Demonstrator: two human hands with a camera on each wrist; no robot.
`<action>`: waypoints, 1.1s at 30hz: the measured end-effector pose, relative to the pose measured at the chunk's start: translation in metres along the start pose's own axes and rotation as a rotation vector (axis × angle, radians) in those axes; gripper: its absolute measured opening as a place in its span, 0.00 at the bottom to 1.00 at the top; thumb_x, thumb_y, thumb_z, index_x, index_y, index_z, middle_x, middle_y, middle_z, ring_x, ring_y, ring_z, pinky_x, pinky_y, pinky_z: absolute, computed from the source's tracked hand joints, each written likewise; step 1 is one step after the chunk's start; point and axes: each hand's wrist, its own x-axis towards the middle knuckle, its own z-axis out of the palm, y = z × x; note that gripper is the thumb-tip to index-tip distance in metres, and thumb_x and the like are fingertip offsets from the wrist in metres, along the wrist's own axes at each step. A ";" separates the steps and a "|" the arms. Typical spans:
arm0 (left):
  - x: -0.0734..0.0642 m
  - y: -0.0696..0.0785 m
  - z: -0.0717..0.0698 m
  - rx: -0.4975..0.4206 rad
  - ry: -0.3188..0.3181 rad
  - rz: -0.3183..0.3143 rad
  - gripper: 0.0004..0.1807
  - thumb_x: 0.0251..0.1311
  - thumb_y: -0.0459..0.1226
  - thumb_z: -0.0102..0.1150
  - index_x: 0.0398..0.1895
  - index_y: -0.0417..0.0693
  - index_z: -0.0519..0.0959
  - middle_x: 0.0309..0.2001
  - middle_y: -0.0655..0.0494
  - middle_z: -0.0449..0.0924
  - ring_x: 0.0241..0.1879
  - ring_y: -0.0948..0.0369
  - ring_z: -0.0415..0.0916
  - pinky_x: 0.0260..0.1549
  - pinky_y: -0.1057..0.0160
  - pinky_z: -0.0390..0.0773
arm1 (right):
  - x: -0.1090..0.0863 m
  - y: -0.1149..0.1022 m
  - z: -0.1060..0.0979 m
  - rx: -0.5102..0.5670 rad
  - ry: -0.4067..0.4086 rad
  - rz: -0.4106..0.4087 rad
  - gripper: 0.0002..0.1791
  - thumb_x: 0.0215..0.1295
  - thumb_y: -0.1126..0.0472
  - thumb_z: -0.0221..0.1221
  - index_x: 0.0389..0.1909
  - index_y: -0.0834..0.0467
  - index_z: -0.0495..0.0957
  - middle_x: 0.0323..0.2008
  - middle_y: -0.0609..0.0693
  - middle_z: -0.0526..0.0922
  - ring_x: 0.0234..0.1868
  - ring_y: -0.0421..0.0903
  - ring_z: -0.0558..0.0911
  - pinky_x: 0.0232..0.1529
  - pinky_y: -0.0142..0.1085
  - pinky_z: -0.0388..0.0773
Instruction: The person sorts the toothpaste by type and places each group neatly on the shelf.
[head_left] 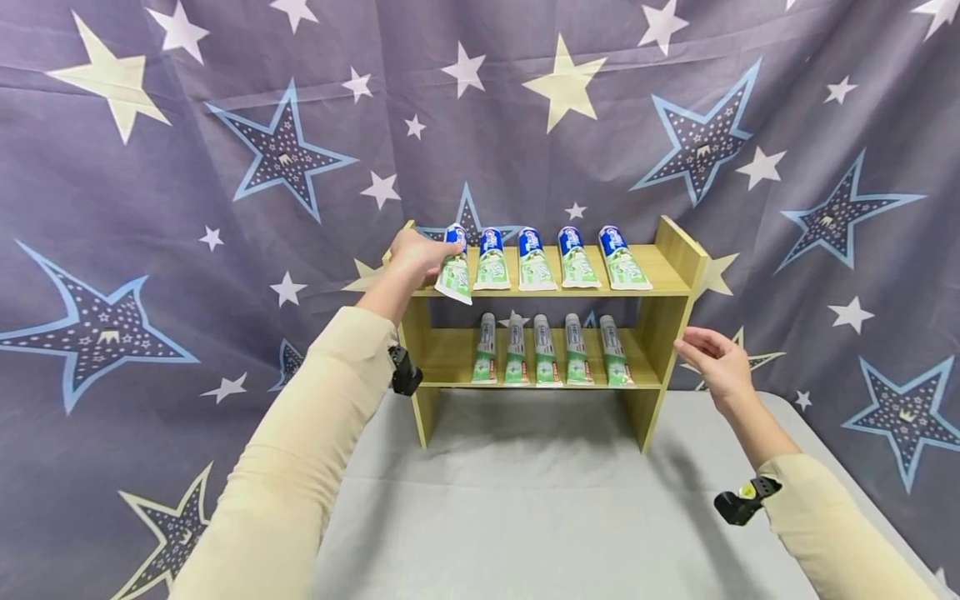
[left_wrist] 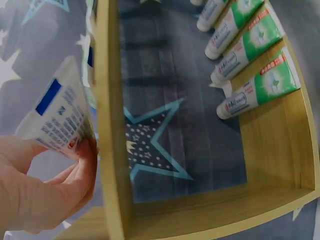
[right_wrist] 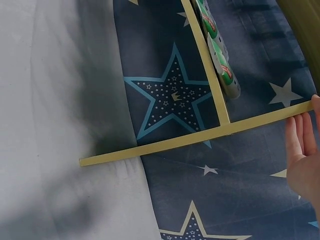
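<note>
My left hand (head_left: 417, 257) holds a blue, white and green toothpaste tube (head_left: 454, 271) at the left end of the wooden shelf's upper board (head_left: 660, 275). The tube tilts, its wide flat end low and toward me, past the board's front edge. In the left wrist view the fingers and thumb pinch the printed back of this tube (left_wrist: 60, 112). My right hand (head_left: 718, 364) touches the shelf's right side panel (head_left: 667, 346); in the right wrist view its fairly straight fingers (right_wrist: 295, 135) lie along the panel's outer face, the thumb near its front edge.
Several matching tubes (head_left: 535, 262) lie in a row on the upper board. On the lower board (head_left: 450, 367) several grey and green toothpaste tubes (head_left: 546, 354) lean back, caps up. The shelf stands on a grey-clothed table (head_left: 525, 500), before a star-patterned curtain (head_left: 480, 150).
</note>
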 end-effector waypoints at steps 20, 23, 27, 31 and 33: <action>0.026 -0.005 0.018 0.238 0.221 0.276 0.15 0.56 0.43 0.67 0.32 0.38 0.85 0.41 0.44 0.86 0.44 0.50 0.82 0.51 0.56 0.81 | 0.002 0.001 0.001 0.069 0.035 -0.021 0.16 0.58 0.76 0.61 0.29 0.49 0.84 0.26 0.36 0.86 0.29 0.29 0.84 0.33 0.19 0.82; 0.022 -0.003 0.016 0.219 0.207 0.293 0.13 0.57 0.42 0.64 0.34 0.38 0.85 0.42 0.44 0.86 0.44 0.50 0.82 0.49 0.55 0.82 | 0.002 0.000 0.000 0.080 0.041 -0.027 0.17 0.58 0.76 0.60 0.29 0.49 0.83 0.26 0.36 0.86 0.29 0.29 0.84 0.33 0.19 0.82; 0.019 -0.006 0.015 0.233 0.144 0.298 0.15 0.60 0.43 0.60 0.36 0.38 0.85 0.45 0.44 0.85 0.45 0.51 0.80 0.49 0.56 0.81 | 0.000 0.000 0.002 0.076 0.040 -0.007 0.17 0.57 0.76 0.61 0.29 0.48 0.84 0.26 0.36 0.86 0.29 0.29 0.84 0.33 0.19 0.82; 0.016 -0.011 0.012 0.233 0.076 0.309 0.18 0.60 0.44 0.59 0.41 0.38 0.84 0.49 0.43 0.83 0.50 0.50 0.78 0.54 0.57 0.79 | 0.000 0.002 0.003 0.075 0.042 0.007 0.16 0.57 0.75 0.62 0.29 0.48 0.84 0.26 0.35 0.86 0.29 0.29 0.84 0.33 0.19 0.82; 0.014 -0.013 0.010 0.238 0.062 0.326 0.19 0.59 0.44 0.60 0.44 0.37 0.83 0.50 0.43 0.82 0.53 0.50 0.77 0.56 0.57 0.78 | 0.000 0.003 0.004 0.059 0.045 -0.011 0.15 0.57 0.74 0.63 0.30 0.48 0.83 0.27 0.35 0.86 0.30 0.28 0.83 0.34 0.19 0.82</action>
